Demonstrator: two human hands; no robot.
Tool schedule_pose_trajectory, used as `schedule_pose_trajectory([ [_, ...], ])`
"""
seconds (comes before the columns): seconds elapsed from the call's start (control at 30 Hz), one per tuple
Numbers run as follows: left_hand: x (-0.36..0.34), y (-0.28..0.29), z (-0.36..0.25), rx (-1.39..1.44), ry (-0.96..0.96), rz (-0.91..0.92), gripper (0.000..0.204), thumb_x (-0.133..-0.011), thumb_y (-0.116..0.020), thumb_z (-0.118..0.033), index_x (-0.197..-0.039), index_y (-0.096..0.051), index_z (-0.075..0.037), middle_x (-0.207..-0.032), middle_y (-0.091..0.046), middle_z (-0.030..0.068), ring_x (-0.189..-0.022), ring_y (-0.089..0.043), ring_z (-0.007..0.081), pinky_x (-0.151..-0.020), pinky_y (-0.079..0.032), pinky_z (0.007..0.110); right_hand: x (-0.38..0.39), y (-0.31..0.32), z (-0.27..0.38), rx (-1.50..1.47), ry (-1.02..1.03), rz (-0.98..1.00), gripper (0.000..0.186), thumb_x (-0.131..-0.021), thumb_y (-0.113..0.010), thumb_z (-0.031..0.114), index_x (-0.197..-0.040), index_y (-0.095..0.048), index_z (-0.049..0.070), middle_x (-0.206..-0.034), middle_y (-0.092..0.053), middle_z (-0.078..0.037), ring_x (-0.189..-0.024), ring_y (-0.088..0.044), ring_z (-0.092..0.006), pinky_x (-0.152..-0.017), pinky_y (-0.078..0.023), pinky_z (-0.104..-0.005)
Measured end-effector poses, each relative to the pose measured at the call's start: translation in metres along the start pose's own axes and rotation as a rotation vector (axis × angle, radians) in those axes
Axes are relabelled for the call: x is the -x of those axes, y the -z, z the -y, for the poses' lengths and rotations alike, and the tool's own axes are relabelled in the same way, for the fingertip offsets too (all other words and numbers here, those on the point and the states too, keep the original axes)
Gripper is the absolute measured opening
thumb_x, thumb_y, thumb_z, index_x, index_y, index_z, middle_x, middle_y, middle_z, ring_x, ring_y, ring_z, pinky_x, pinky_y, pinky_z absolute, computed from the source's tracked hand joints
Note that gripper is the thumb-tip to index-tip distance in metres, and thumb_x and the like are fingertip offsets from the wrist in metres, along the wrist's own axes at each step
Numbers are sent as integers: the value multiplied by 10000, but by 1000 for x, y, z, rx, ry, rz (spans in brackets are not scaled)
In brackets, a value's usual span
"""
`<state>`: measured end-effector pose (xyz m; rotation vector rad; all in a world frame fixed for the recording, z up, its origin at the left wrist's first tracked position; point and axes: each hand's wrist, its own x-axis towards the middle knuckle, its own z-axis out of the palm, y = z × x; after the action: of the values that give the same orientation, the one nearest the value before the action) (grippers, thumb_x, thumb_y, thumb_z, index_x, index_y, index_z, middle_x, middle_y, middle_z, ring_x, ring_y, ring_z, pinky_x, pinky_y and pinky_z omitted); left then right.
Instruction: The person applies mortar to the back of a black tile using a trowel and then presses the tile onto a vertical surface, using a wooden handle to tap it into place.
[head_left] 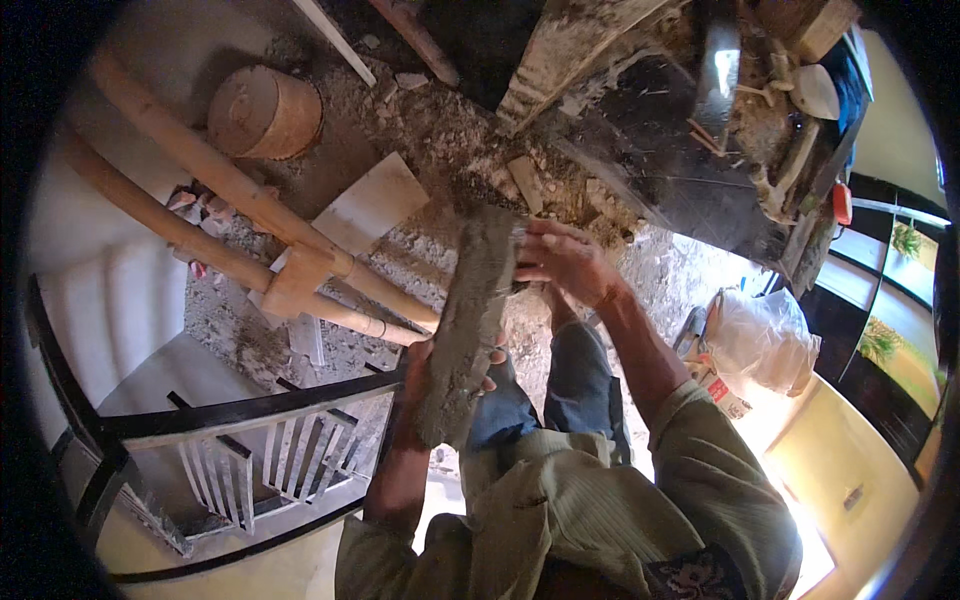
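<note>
Left hand (418,364) clasps the mortar-caked slab (462,325) from beneath; right hand (566,262) at its edge, whether pinching, can't tell!

Left wall (120,315): pale, with soft shadows.
Floor (345,150): brown, dusty, strewn with rubble (238,335).
Railing (260,406): black handrail above whitish bars (247,490), curving across the lower left.
Right side: dark-framed panels (905,290) with green foliage; below, a cream-yellow surface (850,450), wall or door unclear.
Light: strong white glare right of centre; upper middle dim.
</note>
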<state>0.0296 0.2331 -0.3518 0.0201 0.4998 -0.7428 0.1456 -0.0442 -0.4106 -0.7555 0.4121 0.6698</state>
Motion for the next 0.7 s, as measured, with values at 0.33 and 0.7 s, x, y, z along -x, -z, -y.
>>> schedule_pose_trajectory([
  [0.33, -3, 132, -32, 213, -470, 71, 762, -867, -638, -343, -1460, -257, -52, -1371, -371, 234, -1281, -433, 363, -989, -453, 601, -84, 269, -123, 2090, -85, -177, 581, -827, -675, 380, -1259, -529, 20, -1107, -568, -198, -1098, -524, -374, -946, -427, -465],
  [0.7, -46, 251, -18, 320, -572, 250, 815, -889, -619, -348, -1502, -169, -54, -1481, -236, 298, -1303, -395, 423, -1017, -362, 678, -147, 250, -208, 2169, -461, 107, 409, -814, -613, 166, -1223, -607, 149, -1077, -645, -219, -965, -651, -400, -826, -530, -503],
])
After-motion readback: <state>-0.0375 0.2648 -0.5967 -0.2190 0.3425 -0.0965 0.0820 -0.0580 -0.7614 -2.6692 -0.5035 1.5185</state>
